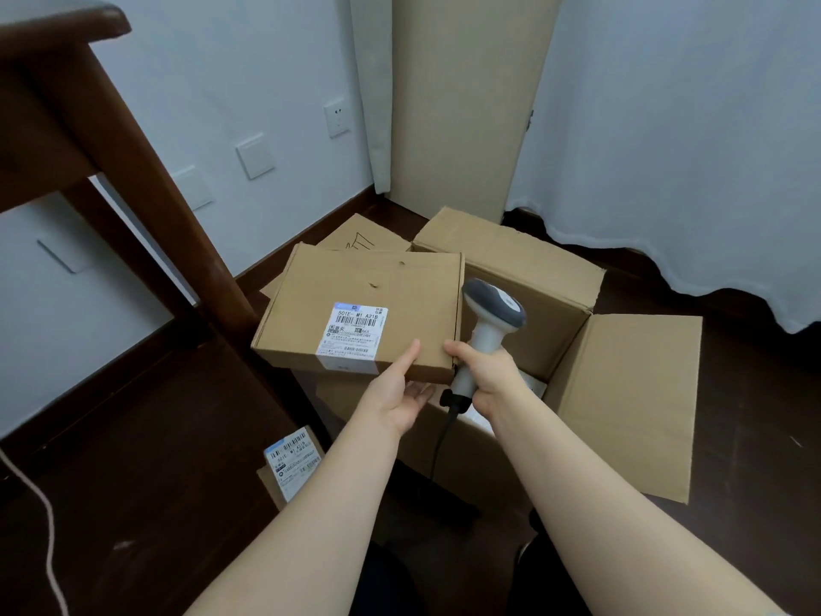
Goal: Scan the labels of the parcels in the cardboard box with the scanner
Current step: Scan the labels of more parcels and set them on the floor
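Note:
My left hand holds a flat brown parcel by its near edge, thumb on top and fingers under it, above the floor left of the big open cardboard box. A white shipping label with barcodes faces up on the parcel. My right hand grips the handle of a white and grey scanner, held upright just right of the parcel's corner; its thumb touches that corner. The scanner's black cable hangs down. White packaging shows inside the box.
Another labelled parcel lies on the dark wooden floor near my left forearm. A dark wooden table leg stands at the left. Flattened cardboard lies behind the parcel. A white curtain hangs at the right.

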